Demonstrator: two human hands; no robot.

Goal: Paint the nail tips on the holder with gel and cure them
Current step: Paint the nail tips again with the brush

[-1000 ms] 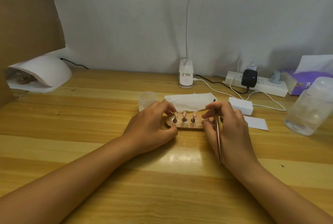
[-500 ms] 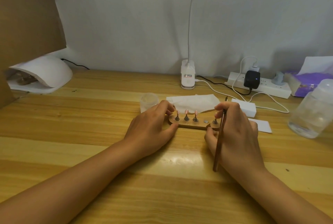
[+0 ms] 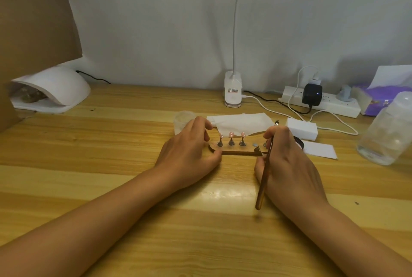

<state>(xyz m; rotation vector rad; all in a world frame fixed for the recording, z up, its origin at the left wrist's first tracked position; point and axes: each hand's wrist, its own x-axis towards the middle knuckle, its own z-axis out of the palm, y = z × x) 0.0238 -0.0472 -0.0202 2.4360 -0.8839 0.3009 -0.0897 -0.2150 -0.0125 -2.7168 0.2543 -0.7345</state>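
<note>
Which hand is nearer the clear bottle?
Right. The right hand, holding the brush, sits left of the clear bottle; the left hand lies farther left, across the holder.

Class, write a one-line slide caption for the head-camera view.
Left hand grips the wooden holder of nail tips; right hand holds a brush.

The right hand (image 3: 289, 165) has been drawn back from the right end of the holder (image 3: 247, 148), a bare metal disc (image 3: 254, 144) uncovered, and the brush (image 3: 263, 178) swung so its tip projects past the fingers.
</note>
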